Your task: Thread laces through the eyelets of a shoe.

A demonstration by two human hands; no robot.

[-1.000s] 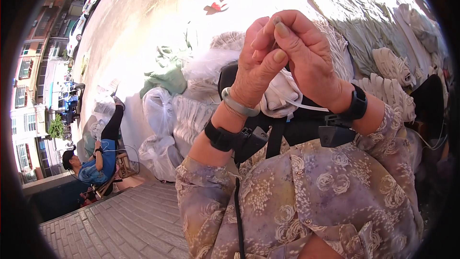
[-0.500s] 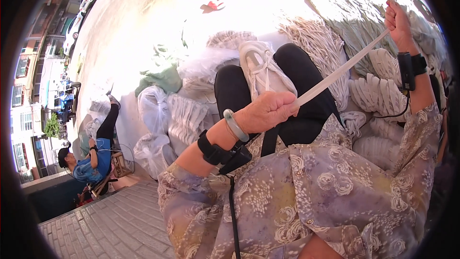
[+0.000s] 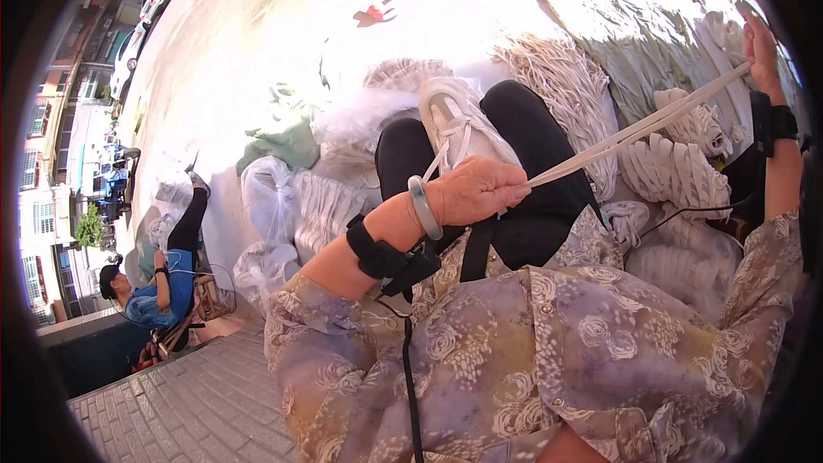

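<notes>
A doubled pale shoelace (image 3: 639, 130), long and flat, stretches taut between my two hands, above and to the right of my lap. My left hand (image 3: 480, 191), wearing a jade-coloured bangle, is closed on one end in front of my knees. At the far right, my right hand (image 3: 761, 56) has the other end; its fingers are partly hidden and near the picture's dark rim. A white lace-up sneaker (image 3: 467, 124) rests tilted between my black-trousered knees, just beyond my left hand. Its own lace is threaded and tied, with a loose end hanging.
To the right lie a heap of loose cream laces (image 3: 561, 90), coiled lace bundles (image 3: 677, 176) and a greyish-green pile (image 3: 639, 51). Clear plastic bags (image 3: 270, 193) stand left of my knees. Red shoes (image 3: 375, 15) lie farther off. Another person (image 3: 167, 287) sits at the left.
My right hand has moved farther right and slightly down, drawing the lace longer. The single broad band now shows as two separate strands. My left hand keeps its hold nearly in place.
</notes>
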